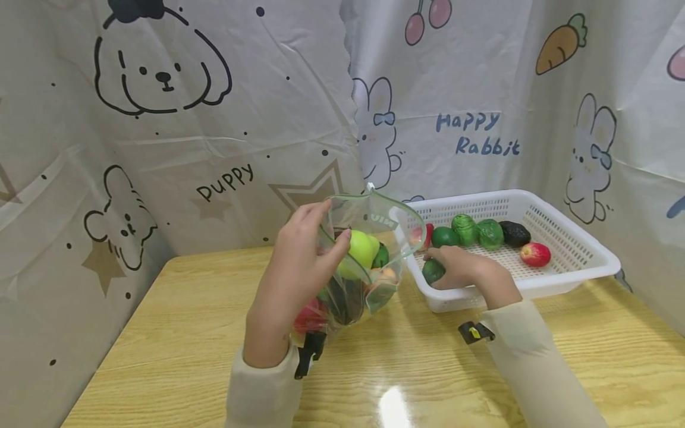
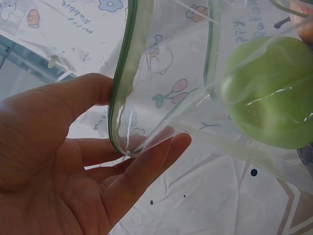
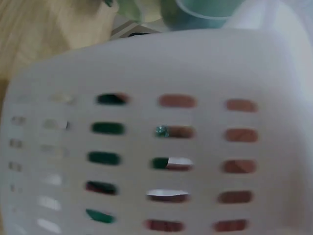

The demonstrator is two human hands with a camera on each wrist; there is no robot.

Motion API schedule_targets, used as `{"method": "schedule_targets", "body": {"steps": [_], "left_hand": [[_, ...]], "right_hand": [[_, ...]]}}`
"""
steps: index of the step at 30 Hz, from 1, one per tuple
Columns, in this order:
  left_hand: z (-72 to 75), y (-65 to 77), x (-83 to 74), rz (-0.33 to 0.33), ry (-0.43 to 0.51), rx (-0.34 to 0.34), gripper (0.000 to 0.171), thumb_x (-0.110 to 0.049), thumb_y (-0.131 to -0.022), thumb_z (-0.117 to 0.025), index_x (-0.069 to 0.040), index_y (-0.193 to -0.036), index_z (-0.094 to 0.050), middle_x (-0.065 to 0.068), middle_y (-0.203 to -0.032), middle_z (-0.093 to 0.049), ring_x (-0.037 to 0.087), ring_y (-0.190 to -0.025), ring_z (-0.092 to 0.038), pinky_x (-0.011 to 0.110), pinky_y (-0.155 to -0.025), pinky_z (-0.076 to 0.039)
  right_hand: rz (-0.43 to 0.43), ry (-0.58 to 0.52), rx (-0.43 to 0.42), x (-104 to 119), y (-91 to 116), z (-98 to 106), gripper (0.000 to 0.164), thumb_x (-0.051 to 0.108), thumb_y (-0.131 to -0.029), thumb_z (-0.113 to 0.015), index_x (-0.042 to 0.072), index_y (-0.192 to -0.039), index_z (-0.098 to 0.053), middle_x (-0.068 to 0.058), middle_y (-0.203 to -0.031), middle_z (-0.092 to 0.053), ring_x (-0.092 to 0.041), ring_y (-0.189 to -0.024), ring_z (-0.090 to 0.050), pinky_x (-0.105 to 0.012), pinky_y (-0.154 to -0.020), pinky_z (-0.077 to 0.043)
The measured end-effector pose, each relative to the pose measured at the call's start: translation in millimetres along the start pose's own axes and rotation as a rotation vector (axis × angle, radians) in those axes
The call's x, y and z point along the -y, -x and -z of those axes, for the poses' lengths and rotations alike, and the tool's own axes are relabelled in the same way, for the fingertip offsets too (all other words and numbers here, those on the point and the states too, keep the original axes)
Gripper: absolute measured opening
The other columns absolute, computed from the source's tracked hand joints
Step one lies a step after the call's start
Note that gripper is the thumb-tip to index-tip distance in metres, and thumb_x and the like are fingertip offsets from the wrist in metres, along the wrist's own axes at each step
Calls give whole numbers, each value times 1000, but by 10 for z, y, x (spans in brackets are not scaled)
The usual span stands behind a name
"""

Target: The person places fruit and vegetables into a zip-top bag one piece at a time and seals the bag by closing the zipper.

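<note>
Head view: the left hand (image 1: 299,255) is at the mouth of a clear bag (image 1: 384,297), thumb and fingers apart. Just beyond its thumb tip, inside the bag, sits a yellow-green fruit (image 1: 361,252); below the thumb are a dark fruit (image 1: 342,300) and a red fruit (image 1: 310,315).

The right hand (image 1: 462,267) reaches into a white basket (image 1: 556,279), its thumb and fingers gripping a green fruit (image 1: 432,271) close to the basket's wall. Beyond its knuckles stand a round dark-green piece (image 1: 445,238) and two leafy green pieces (image 1: 477,232); farther to the right of the fingers are a black piece (image 1: 515,233) and a red-and-yellow piece (image 1: 535,254).

Left wrist view: here alone the palm side shows, the fingers nearly straight and the bag's green seal (image 2: 117,78) running between them and the thumb, which touches it.

Right wrist view: green and skin tones appear only through the basket's slots; the fingers' grip cannot be told from this side.
</note>
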State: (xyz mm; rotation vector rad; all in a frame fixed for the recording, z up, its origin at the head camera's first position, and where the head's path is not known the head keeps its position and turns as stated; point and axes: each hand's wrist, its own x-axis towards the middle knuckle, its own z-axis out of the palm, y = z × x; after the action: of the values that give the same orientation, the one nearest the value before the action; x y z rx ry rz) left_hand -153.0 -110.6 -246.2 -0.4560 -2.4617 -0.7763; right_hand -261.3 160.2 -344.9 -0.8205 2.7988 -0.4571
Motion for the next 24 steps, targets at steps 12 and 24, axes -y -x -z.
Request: {"method": "schedule_targets", "body": {"steps": [12,24], "left_hand": [[1,3,-4,1,4,1,52,-28,-88,-58,1,-130,-50,19,-130,-54,26,-112,-53,47,-100,-48],[1,7,-10,-6,0,-6,51,-27,-88,-58,0,-130,-51,18,-129,-55,25,-108,-55,46,-98,-49]], "right_hand": [[-27,1,-265,225,165,246,75,31,-79,-70,-1,-139,-37,-29,-139,-43,-43,-125,-40,-63,-102,-39],[37,-23,-725,483,423,542,70,28,-81,-68,11,-141,-35,-21,-135,-43,-34,-101,-55,-55,-74,-58]]}}
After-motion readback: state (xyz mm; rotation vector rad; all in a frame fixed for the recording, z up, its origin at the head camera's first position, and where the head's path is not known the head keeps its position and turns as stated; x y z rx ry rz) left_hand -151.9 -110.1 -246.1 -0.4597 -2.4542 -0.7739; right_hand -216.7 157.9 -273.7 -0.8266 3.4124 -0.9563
